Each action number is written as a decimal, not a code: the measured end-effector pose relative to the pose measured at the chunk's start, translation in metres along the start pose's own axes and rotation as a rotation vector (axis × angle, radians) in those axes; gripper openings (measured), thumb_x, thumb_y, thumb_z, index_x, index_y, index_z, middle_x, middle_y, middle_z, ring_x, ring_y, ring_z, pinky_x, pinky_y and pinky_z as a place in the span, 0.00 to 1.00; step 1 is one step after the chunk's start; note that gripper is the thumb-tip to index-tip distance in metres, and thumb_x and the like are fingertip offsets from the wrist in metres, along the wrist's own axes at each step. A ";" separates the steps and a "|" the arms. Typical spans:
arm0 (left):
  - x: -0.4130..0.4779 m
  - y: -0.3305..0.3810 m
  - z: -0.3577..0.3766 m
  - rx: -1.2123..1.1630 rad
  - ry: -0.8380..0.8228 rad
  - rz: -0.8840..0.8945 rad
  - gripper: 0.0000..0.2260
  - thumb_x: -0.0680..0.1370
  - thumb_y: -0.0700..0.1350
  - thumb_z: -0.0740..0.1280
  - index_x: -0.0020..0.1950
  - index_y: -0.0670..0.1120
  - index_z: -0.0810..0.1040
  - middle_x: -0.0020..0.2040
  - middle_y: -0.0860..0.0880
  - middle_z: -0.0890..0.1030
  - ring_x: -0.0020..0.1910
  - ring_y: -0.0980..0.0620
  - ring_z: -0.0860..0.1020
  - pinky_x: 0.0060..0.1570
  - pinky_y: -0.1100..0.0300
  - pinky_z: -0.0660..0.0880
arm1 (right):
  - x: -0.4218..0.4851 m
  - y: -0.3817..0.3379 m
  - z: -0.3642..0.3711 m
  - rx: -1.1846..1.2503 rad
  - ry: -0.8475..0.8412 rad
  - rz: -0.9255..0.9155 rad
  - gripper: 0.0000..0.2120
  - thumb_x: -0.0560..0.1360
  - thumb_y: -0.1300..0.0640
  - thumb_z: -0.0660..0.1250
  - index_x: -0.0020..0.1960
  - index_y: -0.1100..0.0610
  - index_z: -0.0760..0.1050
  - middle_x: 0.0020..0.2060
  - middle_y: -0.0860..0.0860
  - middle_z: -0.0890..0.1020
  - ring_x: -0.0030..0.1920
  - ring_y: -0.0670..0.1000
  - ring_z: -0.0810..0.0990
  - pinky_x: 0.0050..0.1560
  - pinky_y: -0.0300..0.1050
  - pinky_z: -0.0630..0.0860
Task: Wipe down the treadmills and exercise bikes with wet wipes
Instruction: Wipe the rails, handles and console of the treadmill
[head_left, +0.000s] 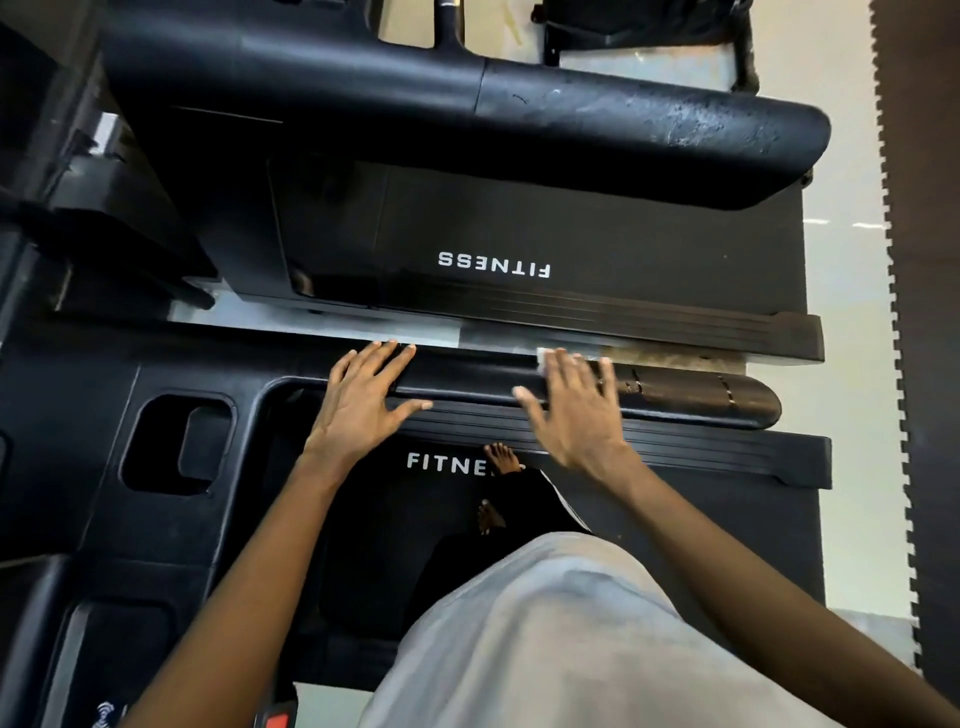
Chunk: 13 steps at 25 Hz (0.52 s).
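I stand on a black treadmill whose belt (395, 525) reads FITNESS. Its black handrail (696, 395) runs left to right in front of me. My left hand (363, 395) rests flat on the rail with straight, spread fingers and holds nothing. My right hand (571, 410) lies flat on the rail further right, pressing a white wet wipe (543, 358) onto it; only a corner of the wipe shows past the fingertips.
A second black treadmill (571, 234) with a thick scuffed handrail (623, 119) stands just beyond, a strip of pale floor (337, 330) between the two. A cup holder recess (176, 441) sits in the console at left. Black floor mats (930, 312) edge the right side.
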<state>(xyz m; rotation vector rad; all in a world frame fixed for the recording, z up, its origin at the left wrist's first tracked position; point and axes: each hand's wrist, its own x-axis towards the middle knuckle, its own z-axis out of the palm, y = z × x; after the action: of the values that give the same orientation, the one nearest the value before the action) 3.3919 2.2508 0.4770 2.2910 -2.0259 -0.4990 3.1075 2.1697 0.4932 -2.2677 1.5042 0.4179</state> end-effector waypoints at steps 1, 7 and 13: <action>0.001 0.001 -0.001 0.001 0.006 -0.001 0.37 0.75 0.71 0.58 0.79 0.52 0.65 0.77 0.46 0.68 0.79 0.48 0.61 0.78 0.49 0.52 | -0.003 0.010 -0.001 -0.005 0.022 0.058 0.41 0.80 0.31 0.37 0.81 0.59 0.51 0.80 0.56 0.57 0.81 0.55 0.52 0.79 0.60 0.38; 0.003 0.000 -0.004 -0.047 -0.036 0.012 0.39 0.73 0.71 0.59 0.79 0.51 0.67 0.77 0.46 0.68 0.78 0.46 0.62 0.76 0.47 0.52 | 0.019 -0.051 -0.002 0.155 0.015 0.057 0.42 0.80 0.31 0.37 0.80 0.60 0.58 0.78 0.60 0.62 0.80 0.59 0.56 0.79 0.57 0.40; 0.025 -0.024 -0.017 -0.091 -0.154 0.132 0.45 0.68 0.77 0.58 0.78 0.52 0.68 0.76 0.49 0.70 0.75 0.48 0.65 0.75 0.49 0.55 | -0.002 -0.038 0.000 0.094 0.078 0.114 0.39 0.81 0.33 0.36 0.81 0.56 0.56 0.79 0.53 0.60 0.80 0.51 0.54 0.79 0.58 0.36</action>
<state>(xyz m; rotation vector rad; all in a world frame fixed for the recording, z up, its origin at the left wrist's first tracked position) 3.4215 2.2272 0.4827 2.1106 -2.1549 -0.7618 3.1422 2.1845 0.4996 -2.1556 1.6623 0.2868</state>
